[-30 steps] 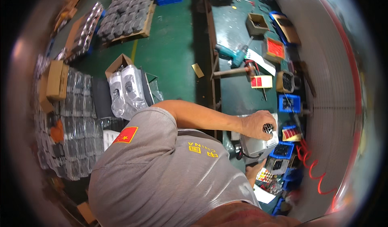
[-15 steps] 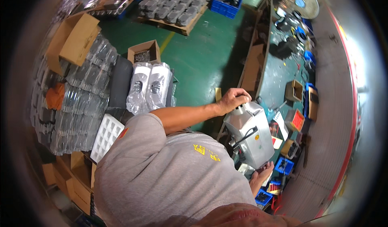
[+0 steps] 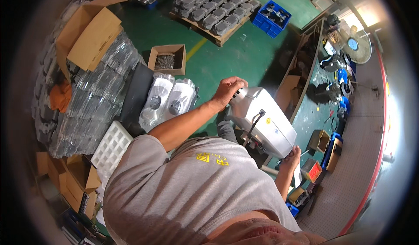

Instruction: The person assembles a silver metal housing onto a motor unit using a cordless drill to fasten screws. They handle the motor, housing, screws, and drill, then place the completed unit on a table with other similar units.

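Note:
Between my two hands hangs a silver boxy metal unit (image 3: 273, 129), tilted, with a short black cable, a small round yellow sticker and some fittings along its near side. My left hand (image 3: 230, 91) is closed round the round neck at its upper left end. At the opposite, lower right end, my right hand (image 3: 291, 158) supports the unit's corner, its fingers partly hidden by the housing. The unit is held in front of my body, partly over the near edge of the green workbench (image 3: 312, 114).
Two plastic-wrapped silver units (image 3: 168, 98) lie at the left by a stack of wrapped grey housings (image 3: 87, 114). A carton of small parts (image 3: 167, 61) stands beyond them. Farther off are a loaded pallet (image 3: 214, 9) and a blue crate (image 3: 271, 18). Bins (image 3: 312, 170) and a fan (image 3: 355, 44) line the bench.
Both hands have carried the silver unit leftward, away from the bench toward the floor side. My view has turned, so the surroundings sit farther right and lower.

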Motion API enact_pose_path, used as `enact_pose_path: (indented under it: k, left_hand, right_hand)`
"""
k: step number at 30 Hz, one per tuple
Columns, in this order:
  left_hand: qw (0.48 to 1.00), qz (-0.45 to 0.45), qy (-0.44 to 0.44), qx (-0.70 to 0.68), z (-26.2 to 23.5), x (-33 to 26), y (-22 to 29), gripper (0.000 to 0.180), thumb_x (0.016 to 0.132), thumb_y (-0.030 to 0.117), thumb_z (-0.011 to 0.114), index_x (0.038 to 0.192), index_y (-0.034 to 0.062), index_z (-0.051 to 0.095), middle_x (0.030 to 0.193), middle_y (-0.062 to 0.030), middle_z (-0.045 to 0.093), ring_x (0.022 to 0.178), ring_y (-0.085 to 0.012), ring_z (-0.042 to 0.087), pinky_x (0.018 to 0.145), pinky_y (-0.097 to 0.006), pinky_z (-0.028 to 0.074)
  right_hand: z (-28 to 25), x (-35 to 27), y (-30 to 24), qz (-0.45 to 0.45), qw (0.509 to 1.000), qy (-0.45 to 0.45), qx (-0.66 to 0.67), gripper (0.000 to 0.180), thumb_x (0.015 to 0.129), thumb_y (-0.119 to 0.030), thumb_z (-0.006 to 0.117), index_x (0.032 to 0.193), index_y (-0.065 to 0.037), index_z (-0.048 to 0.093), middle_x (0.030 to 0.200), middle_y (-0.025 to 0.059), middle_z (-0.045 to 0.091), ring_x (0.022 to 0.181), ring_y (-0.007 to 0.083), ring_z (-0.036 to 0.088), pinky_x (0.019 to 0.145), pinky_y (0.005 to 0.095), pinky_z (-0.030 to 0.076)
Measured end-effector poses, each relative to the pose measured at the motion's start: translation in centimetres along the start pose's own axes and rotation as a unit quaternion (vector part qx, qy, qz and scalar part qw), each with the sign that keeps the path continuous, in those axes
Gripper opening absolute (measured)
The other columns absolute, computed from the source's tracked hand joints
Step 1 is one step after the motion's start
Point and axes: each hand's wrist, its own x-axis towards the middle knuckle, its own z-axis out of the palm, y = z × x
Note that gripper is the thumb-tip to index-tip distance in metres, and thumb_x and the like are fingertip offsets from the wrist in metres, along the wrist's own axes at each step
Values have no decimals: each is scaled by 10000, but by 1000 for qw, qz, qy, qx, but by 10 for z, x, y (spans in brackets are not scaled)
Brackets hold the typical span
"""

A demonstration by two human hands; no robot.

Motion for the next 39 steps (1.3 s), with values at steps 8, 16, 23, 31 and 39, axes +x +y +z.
enact_pose_path:
  k: [8, 16, 23, 31, 39]
  left_hand:
    - [997, 28, 66, 17, -16, 157, 12, 268, 879, 286, 628, 966, 48, 715, 915, -23, 680, 833, -111, 615, 761, -264, 496]
    - [979, 50, 196, -15, -77, 271, 49, 250, 890, 236, 606, 991, 33, 712, 968, -30, 686, 915, -126, 605, 831, -275, 468]
    - [952, 60, 297, -44, -197, 365, 69, 222, 905, 202, 585, 985, 38, 711, 959, -13, 686, 920, -126, 606, 847, -281, 457]
    - [932, 144, 331, -35, -347, 478, 153, 247, 920, 210, 566, 989, 21, 708, 961, -42, 682, 894, -145, 628, 802, -313, 488]
    - [903, 112, 400, -112, -461, 539, 239, 266, 914, 223, 565, 983, 7, 706, 892, -57, 675, 796, -156, 635, 718, -319, 511]
  right_hand:
    - [144, 138, -54, -13, 1000, 1, -4, 268, 878, -342, 675, 944, -84, 642, 839, 2, 665, 737, 122, 626, 638, 287, 474]
    - [323, 260, -102, -5, 995, -59, -85, 183, 860, -271, 706, 888, -92, 687, 743, -36, 638, 626, 86, 588, 547, 244, 447]
    - [521, 317, -102, 29, 975, -184, -124, 209, 881, -203, 679, 712, -97, 616, 631, -34, 568, 484, 84, 501, 449, 227, 399]
    - [769, 347, -102, 25, 967, -208, -148, 246, 898, -150, 669, 673, -123, 573, 632, -34, 547, 518, 80, 497, 469, 240, 380]
    - [984, 369, -68, 40, 945, -259, -196, 262, 869, -171, 704, 662, -133, 548, 621, -56, 497, 527, 78, 472, 486, 246, 358]
